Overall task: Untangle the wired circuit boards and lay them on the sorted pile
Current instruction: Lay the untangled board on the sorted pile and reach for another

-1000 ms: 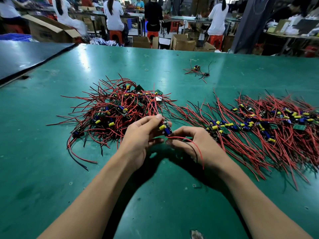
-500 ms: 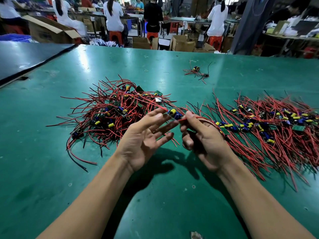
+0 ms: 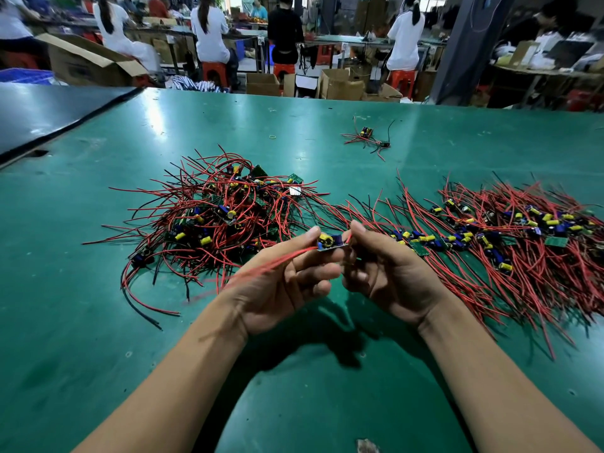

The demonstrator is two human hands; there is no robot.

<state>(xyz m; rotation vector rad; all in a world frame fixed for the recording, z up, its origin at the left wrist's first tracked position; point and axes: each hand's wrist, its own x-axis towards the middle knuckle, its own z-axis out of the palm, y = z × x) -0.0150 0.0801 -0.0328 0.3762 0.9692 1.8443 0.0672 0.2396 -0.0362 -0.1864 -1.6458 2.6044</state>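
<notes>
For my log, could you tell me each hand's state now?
Left hand: holds the board.
Right hand: holds the board's other end.

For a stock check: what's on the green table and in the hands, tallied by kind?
Tangled heap of red-wired circuit boards: 1
Sorted pile of red-wired circuit boards: 1
Small stray bunch of wired boards: 1
Small circuit board pinched by left hand and right hand: 1
Yellow rubber band: 1
Total: 5

2 hands are seen, left hand (image 3: 281, 289) and right hand (image 3: 392, 279), w/ 1 circuit board (image 3: 330, 244) held. On the surface (image 3: 81, 338) 2 lots of wired boards are counted: 1 tangled heap (image 3: 212, 223), 1 sorted pile (image 3: 510, 240). 1 stray bundle (image 3: 367, 138), 1 rubber band (image 3: 272, 137).
</notes>
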